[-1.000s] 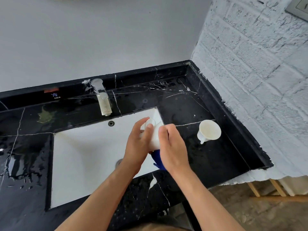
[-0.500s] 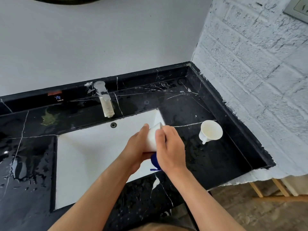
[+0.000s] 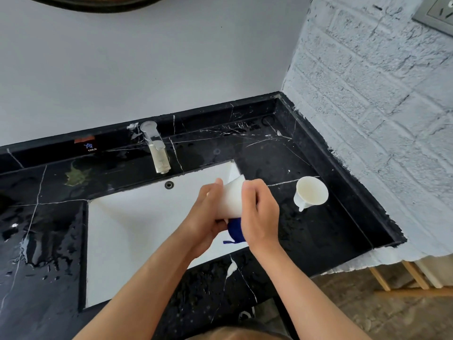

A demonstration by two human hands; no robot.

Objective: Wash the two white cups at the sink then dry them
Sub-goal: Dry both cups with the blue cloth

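1. The left hand (image 3: 208, 214) wraps around the lower left side of a white cup (image 3: 231, 198), fingers curled up along its wall, thumb hidden behind it.
2. The right hand (image 3: 261, 212) closes over the same cup from the right, fingers folded over its upper side.
3. The cup lies tilted between the two hands, its far end pointing away from the person toward the back right corner of the sink (image 3: 137, 231); which end is the mouth cannot be told.
4. A dark blue cloth (image 3: 235, 229) bunches just below the cup, pressed between the heels of both hands, a loose strand hanging down from it over the basin.
5. The second white cup (image 3: 310, 193) stands well to the right of the right hand on the wet black marble counter (image 3: 331, 231), apart from both hands, its mouth facing up toward the camera and its handle toward the person.
6. The faucet (image 3: 157, 148) rises beyond the left hand, behind the basin; no water shows at its spout.
7. Puddles lie on the counter far to the left of the left hand.
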